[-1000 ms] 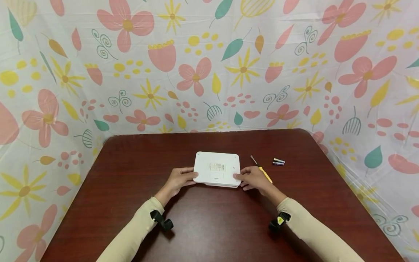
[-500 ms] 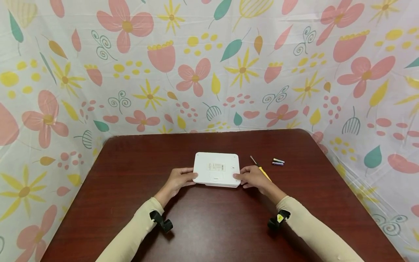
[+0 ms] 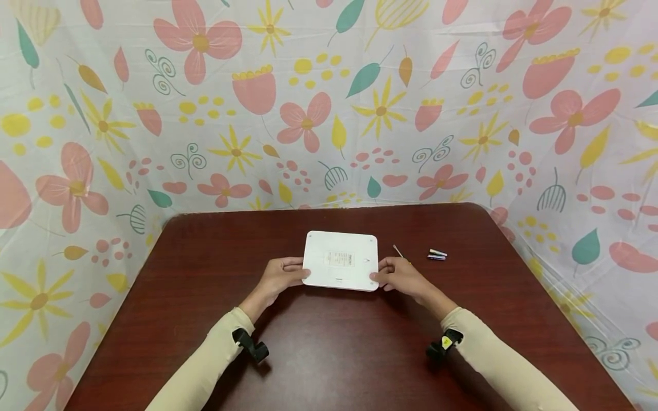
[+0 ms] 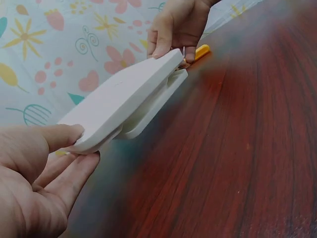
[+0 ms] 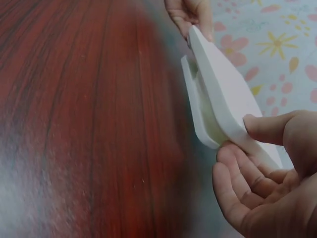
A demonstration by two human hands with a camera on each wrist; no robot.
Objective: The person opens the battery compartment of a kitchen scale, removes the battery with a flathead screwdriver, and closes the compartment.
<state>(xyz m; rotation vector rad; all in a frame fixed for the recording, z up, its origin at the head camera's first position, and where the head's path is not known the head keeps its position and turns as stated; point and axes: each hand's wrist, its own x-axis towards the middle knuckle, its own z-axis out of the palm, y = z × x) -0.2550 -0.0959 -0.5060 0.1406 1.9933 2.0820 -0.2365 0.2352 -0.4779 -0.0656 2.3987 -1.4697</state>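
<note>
A flat white kitchen scale (image 3: 321, 268), underside up with a printed label (image 3: 339, 258), is held by both hands in the head view. My left hand (image 3: 276, 281) pinches its left edge, thumb on the upper face and fingers beneath. Across from it, my right hand (image 3: 403, 278) grips the near right corner the same way. Both wrist views show the scale (image 4: 124, 96) tilted over the table, with a second thin white plate (image 5: 190, 101) below the main body and a gap between them. Behind my right hand, a screwdriver (image 3: 398, 250) is mostly hidden; its yellow handle (image 4: 202, 51) shows in the left wrist view.
Two small batteries (image 3: 437, 255) lie side by side on the dark red-brown table (image 3: 339, 354), right of the screwdriver. A flower-patterned curtain (image 3: 308, 165) surrounds the table's back and sides. Black wrist straps (image 3: 250, 344) sit over the sleeves.
The scale has lifted and tilted slightly, so its near side with the second plate no longer shows in the head view. Both hands have moved a little with it, and the screwdriver's handle is now covered.
</note>
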